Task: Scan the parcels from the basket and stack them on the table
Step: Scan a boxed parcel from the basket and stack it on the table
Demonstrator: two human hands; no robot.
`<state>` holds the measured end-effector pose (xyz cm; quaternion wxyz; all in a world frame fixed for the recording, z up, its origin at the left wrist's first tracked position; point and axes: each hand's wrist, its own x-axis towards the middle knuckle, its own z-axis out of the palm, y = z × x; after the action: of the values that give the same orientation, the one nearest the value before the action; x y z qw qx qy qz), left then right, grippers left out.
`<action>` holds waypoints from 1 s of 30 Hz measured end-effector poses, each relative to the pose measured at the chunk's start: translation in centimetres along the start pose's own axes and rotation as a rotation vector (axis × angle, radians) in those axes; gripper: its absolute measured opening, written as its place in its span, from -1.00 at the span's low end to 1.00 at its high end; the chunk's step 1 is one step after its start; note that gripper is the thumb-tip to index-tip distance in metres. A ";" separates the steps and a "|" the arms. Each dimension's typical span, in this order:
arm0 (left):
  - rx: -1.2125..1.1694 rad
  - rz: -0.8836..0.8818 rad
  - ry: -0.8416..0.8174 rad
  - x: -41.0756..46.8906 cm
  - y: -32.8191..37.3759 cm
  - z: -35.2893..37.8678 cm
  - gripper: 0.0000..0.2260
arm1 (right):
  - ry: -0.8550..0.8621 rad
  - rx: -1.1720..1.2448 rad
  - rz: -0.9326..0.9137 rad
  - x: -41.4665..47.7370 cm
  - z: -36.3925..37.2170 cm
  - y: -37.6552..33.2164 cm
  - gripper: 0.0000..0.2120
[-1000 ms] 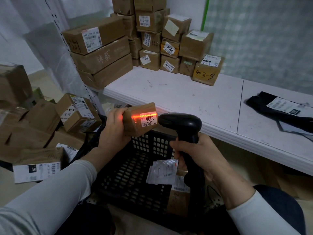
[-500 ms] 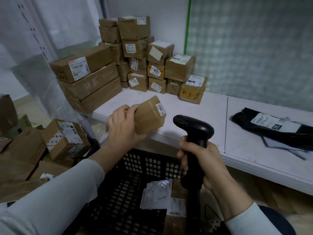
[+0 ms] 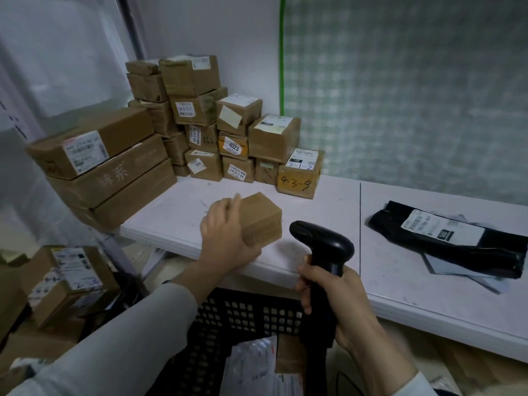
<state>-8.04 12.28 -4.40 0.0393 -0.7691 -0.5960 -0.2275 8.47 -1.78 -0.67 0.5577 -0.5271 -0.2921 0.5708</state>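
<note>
We see a white table [image 3: 314, 218] with a thin dark seam [image 3: 360, 224] across its top. At its far left, against the wall, brown boxes [image 3: 200, 124] are piled several high. Three long cartons [image 3: 114, 172] are stacked at the left edge, and a box marked 4-3-9 [image 3: 298, 181] stands at the pile's right end. To the right, a black mailer bag [image 3: 457, 247] lies over grey sheets [image 3: 463, 277]. The left hand [image 3: 225, 238] holds a small parcel [image 3: 261, 221] over the near part; whether it touches, we cannot tell.

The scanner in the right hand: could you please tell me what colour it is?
The scanner is plain black all over; the head view, the only one, shows it clearly.
</note>
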 end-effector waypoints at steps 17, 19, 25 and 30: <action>-1.825 -0.962 -0.541 5.9 0.3 -3.4 -0.53 | 0.035 0.078 -0.003 3.3 -1.8 -1.1 -0.92; -1.834 -0.974 -0.552 6.7 1.9 -3.7 -0.46 | 0.040 0.088 0.001 3.6 -2.2 -1.4 -0.92; -1.904 -0.977 -0.543 9.2 6.7 -3.6 -0.56 | 0.078 0.101 -0.017 4.6 -3.6 -2.5 -0.92; -1.313 -0.519 -0.228 11.5 9.8 -2.3 -0.35 | 0.115 0.106 0.003 5.3 -5.0 -2.7 -0.92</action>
<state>2.56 19.08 4.32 -0.5497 -0.4862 -0.5001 -0.4597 14.93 2.51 -1.02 0.5997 -0.5292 -0.2284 0.5551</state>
